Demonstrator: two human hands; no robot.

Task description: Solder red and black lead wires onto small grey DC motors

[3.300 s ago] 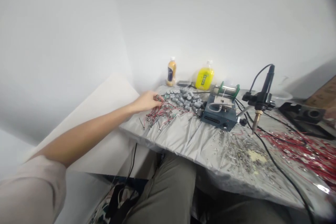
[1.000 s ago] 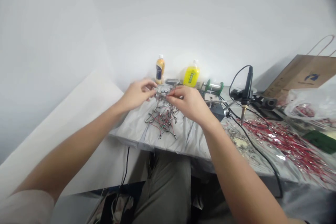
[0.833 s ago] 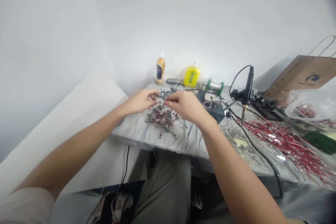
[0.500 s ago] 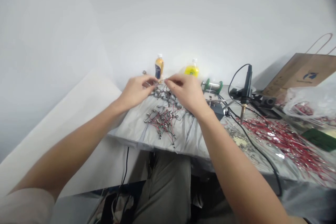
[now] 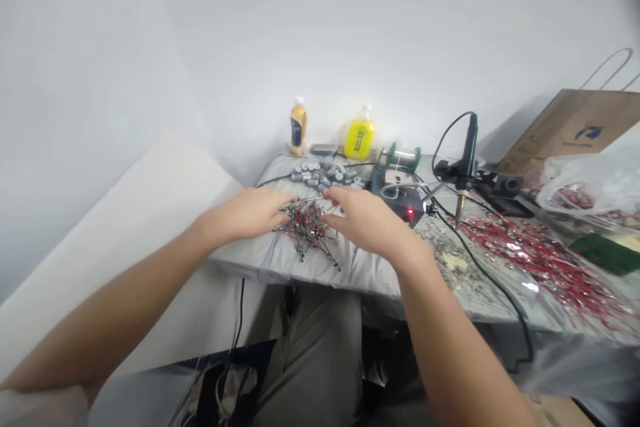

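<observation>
A tangled pile of short red and black wires with small metal ends lies on the covered table. At its left edge is my left hand, fingers apart and touching the wires. My right hand rests at the pile's right side, thumb and fingers spread, with nothing clearly gripped. Behind the pile sit several small grey cylinders.
An orange bottle and a yellow bottle stand at the back. To the right are a solder spool, a dark box with a red light, a soldering iron, red wires and a paper bag.
Both hands have come down from above the grey cylinders to the wire pile and parted their fingers. The thin wire between them is no longer held up. The cylinders and red light now show.
</observation>
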